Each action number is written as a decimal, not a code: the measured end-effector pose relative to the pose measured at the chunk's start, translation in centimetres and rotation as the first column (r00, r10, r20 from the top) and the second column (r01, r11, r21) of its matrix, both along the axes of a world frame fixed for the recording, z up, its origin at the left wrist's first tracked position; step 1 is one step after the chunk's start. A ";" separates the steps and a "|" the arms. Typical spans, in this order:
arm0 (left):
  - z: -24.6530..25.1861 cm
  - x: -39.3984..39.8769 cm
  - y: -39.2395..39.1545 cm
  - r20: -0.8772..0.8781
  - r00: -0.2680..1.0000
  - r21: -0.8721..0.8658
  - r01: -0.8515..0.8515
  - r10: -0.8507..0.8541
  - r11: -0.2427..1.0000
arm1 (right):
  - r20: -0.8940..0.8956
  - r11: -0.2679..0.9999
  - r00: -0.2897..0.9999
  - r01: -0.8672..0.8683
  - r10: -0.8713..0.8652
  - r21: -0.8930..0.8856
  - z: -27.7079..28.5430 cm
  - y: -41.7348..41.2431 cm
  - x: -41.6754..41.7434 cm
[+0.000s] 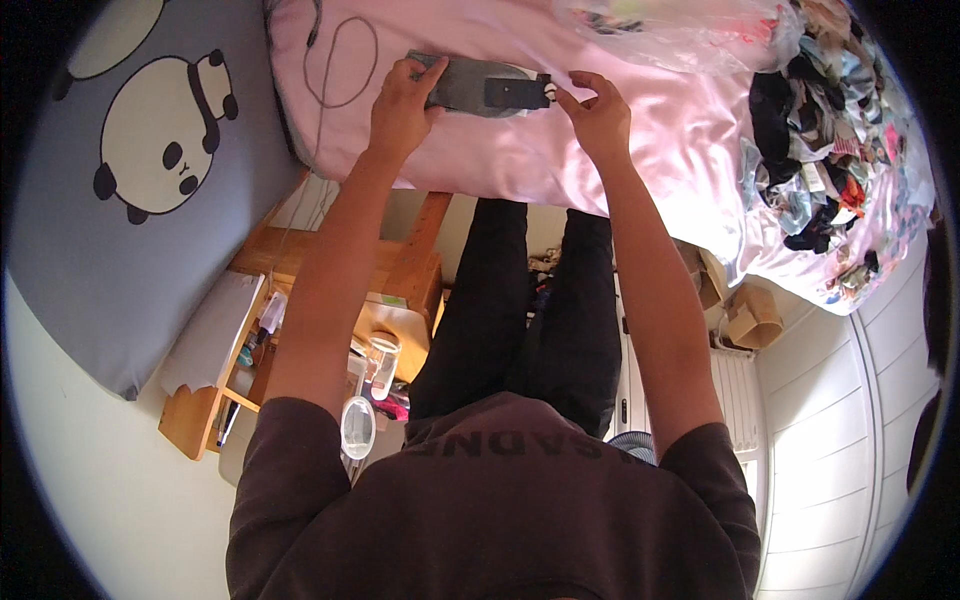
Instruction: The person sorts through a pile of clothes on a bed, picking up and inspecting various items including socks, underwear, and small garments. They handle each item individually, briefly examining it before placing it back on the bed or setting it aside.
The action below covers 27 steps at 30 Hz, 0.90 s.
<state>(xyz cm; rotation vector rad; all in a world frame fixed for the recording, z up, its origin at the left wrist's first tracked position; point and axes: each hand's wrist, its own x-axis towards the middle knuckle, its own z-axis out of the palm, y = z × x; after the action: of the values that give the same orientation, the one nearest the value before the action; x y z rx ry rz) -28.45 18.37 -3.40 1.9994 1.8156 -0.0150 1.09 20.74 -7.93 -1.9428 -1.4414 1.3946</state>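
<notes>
A flat grey fabric item, perhaps folded socks, with a dark card or band across its right part, lies level over the pink bedsheet. My left hand grips its left end between thumb and fingers. At the right end, my right hand has thumb and forefinger at a small white piece beside the dark band; whether the fingers pinch it is hard to tell.
A thin grey cable loops on the sheet at the left, near a panda-print cushion or cover. A clear plastic bag lies at the upper right, beside a heap of mixed small garments. Wooden furniture stands below the bed.
</notes>
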 end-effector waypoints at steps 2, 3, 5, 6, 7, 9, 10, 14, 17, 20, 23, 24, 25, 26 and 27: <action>0.0 0.5 0.2 -0.043 0.999 -0.023 0.008 -0.009 1.000 | -0.006 0.998 0.998 0.055 -0.056 -0.013 0.5 -0.7 1.5; 0.5 1.0 0.7 -0.049 0.999 -0.042 0.004 -0.006 0.999 | -0.019 0.995 0.995 0.099 -0.100 -0.026 0.6 -1.3 2.8; 1.5 2.0 0.9 -0.032 0.999 -0.031 -0.014 0.013 0.999 | -0.004 0.985 0.987 0.159 -0.160 -0.063 0.9 -2.9 5.7; 2.0 2.5 0.7 -0.006 1.000 -0.002 -0.026 0.026 1.000 | 0.026 0.980 0.984 0.179 -0.178 -0.086 1.0 -3.9 7.4; 2.5 3.1 0.5 0.024 0.999 0.026 -0.039 0.038 0.999 | 0.058 0.974 0.979 0.201 -0.196 -0.106 1.1 -4.9 9.2; 3.2 3.7 -0.4 0.106 0.994 0.138 -0.045 0.030 0.989 | 0.121 0.974 0.975 0.198 -0.184 -0.110 1.5 -7.6 12.6; 3.1 4.4 -0.7 0.155 0.988 0.192 -0.055 0.025 0.980 | 0.129 0.963 0.968 0.232 -0.215 -0.136 1.5 -9.1 14.3; 2.1 7.9 0.1 0.165 0.986 0.208 -0.053 0.018 0.977 | 0.202 0.918 0.933 0.337 -0.297 -0.207 1.9 -15.7 20.7; -1.1 9.1 0.5 0.132 0.990 -0.061 -0.040 0.047 0.997 | 0.268 0.881 0.902 0.404 -0.339 -0.245 2.1 -19.8 24.0; -5.9 6.8 -1.3 0.186 0.982 0.024 -0.033 0.028 0.999 | 0.263 0.853 0.865 0.482 -0.428 -0.198 0.3 -24.8 27.9; -4.4 7.8 -0.9 0.232 0.971 -0.019 -0.058 0.060 0.998 | 0.238 0.767 0.802 0.595 -0.547 -0.241 2.8 -24.0 29.0; -3.9 7.5 -0.8 0.223 0.973 -0.021 -0.060 0.063 0.998 | 0.204 0.745 0.776 0.631 -0.597 -0.216 3.0 -24.0 30.2; -3.5 7.3 -1.0 0.223 0.969 -0.015 -0.105 0.106 0.994 | 0.159 0.721 0.747 0.665 -0.645 -0.195 3.0 -23.8 31.4; -2.5 8.4 -0.9 0.186 0.964 -0.061 -0.181 0.189 0.982 | 0.191 0.694 0.712 0.702 -0.676 -0.158 3.1 -23.3 32.7; -1.8 8.8 -1.2 0.206 0.949 -0.021 -0.238 0.237 0.971 | 0.246 0.689 0.693 0.715 -0.678 -0.117 3.4 -22.3 34.1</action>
<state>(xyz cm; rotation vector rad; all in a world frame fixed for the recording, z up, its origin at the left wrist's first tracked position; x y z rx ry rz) -19.65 17.22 -5.23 1.7003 1.9051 0.2608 35.22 -1.52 -4.56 -2.4298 -0.4662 1.0255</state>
